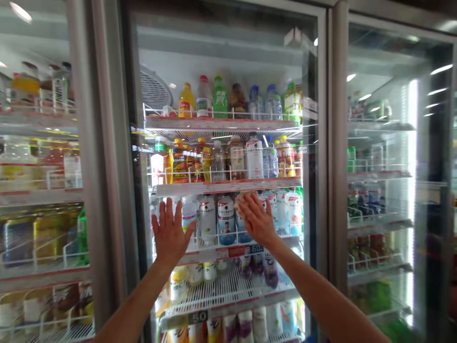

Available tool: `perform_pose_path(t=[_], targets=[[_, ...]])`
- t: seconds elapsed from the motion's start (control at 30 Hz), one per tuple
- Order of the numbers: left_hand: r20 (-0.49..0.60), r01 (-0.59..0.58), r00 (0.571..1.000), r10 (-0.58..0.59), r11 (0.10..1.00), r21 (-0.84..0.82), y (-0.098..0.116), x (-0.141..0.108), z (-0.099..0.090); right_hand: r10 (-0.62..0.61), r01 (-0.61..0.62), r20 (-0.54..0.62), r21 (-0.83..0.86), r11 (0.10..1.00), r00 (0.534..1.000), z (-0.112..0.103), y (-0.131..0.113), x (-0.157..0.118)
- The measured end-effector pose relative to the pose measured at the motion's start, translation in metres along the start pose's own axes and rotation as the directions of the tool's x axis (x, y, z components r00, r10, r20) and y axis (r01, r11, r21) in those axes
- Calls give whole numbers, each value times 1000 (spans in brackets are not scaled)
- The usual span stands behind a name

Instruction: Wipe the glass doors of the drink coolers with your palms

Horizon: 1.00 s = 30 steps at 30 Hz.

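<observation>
My left hand is open, fingers spread and palm turned to the glass door of a drinks fridge. It appears to rest on the glass, in front of the bottles of the middle shelf. Under the fingers of my right hand is a pale, crumpled cloth, pressed against the same door. Most of the cloth is hidden by the hand. Behind the glass between my hands stand white-labelled bottles on a wire-fronted shelf.
Metal door frames stand upright on the left and right. Further glass-fronted fridges with cans and bottles flank this one. Above my hands are shelves of bottles; below, a wire shelf holds more drinks.
</observation>
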<state>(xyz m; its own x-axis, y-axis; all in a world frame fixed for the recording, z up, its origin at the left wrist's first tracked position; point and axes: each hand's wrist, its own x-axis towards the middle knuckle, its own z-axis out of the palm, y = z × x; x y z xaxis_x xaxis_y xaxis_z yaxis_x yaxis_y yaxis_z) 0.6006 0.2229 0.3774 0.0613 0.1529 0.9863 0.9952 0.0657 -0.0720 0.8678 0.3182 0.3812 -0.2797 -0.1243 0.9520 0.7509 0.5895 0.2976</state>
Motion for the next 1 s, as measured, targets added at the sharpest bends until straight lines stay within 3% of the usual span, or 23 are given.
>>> perform_pose_path(t=[0.03,0.1,0.17,0.2,0.23,0.27,0.33,0.37,0.43,0.47,0.53,0.6,0.63,0.67,0.7,0.77,0.8,0.87,0.93,1.0], targets=[[-5,-5,1000,5,1000,1,0,-1,0,29,-29,-7,-18,999,1000,-4,10,-2],[-12,-10,1000,10,1000,5,0,-2,1,245,-256,-118,-83,963,962,-10,40,-2],[-18,-10,1000,10,1000,9,1,-2,2,470,-509,-259,-104,855,844,-11,65,1],[-22,-9,1000,10,1000,11,1,-2,3,525,-572,-299,-96,815,797,-10,69,4],[-24,-8,1000,8,1000,12,1,-1,3,531,-578,-304,-87,811,791,-8,67,5],[-26,-6,1000,6,1000,14,1,-1,3,489,-526,-273,-82,846,829,-6,58,6],[-26,-4,1000,5,1000,18,1,-1,3,285,-297,-147,-63,953,947,-1,31,5],[-27,-5,1000,6,1000,20,1,-1,3,162,-166,-79,-43,985,984,0,19,4],[-28,-11,1000,11,1000,22,1,-1,2,12,-12,2,-16,1000,1000,-2,13,3],[-29,-15,999,16,1000,23,1,-1,2,26,-26,-9,-27,999,1000,-4,20,4],[-32,-22,999,22,999,24,1,-1,1,225,-239,-145,-81,968,963,-8,46,9],[-39,-27,999,28,999,25,1,-1,1,451,-500,-322,-87,862,833,-8,68,18],[-42,-26,999,27,999,27,1,-1,1,501,-561,-366,-75,824,785,-6,71,23],[-42,-23,999,24,999,28,2,-1,1,504,-563,-366,-71,823,782,-3,66,27],[-38,-18,999,19,999,29,1,-1,1,459,-507,-327,-74,859,826,0,55,29],[-28,-8,1000,9,999,32,1,-1,1,241,-255,-170,-66,965,956,6,21,30],[-25,-5,1000,6,999,34,1,-1,1,110,-114,-91,-42,993,990,7,6,30],[-21,-9,1000,9,999,35,0,-2,0,-40,40,-18,0,999,999,7,-10,28],[-19,-11,1000,12,999,35,1,-2,0,50,-51,-80,-22,998,996,6,-2,30],[-17,-1,1000,2,999,38,3,-2,0,256,-273,-221,-47,961,941,7,14,36]])
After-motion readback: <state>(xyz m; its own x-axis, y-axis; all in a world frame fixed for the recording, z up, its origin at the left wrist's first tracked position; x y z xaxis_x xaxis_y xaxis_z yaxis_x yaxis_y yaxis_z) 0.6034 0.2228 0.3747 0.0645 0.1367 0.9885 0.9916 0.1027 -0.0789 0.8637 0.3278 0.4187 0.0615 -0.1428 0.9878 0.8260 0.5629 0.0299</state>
